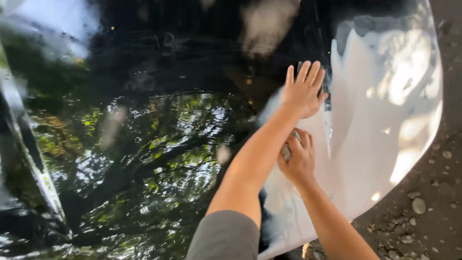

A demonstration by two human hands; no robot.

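Glossy black car bodywork [144,144] fills most of the view, mirroring green leaves, branches and bright sky, while gravelly ground with pebbles [423,212] runs along the right edge. Reaching across from the grey-sleeved arm, the left hand [303,94] lies flat with its fingers [304,72] stretched straight and close together, pressing on a dark pad [321,86] that peeks out just beyond the fingertips at the seam between the black area and a paler, hazy white panel [375,120]. Just below it, the right hand [298,159] is curled into a loose fist around a small grey object [286,152], only partly visible between thumb and fingers, resting on the pale panel.
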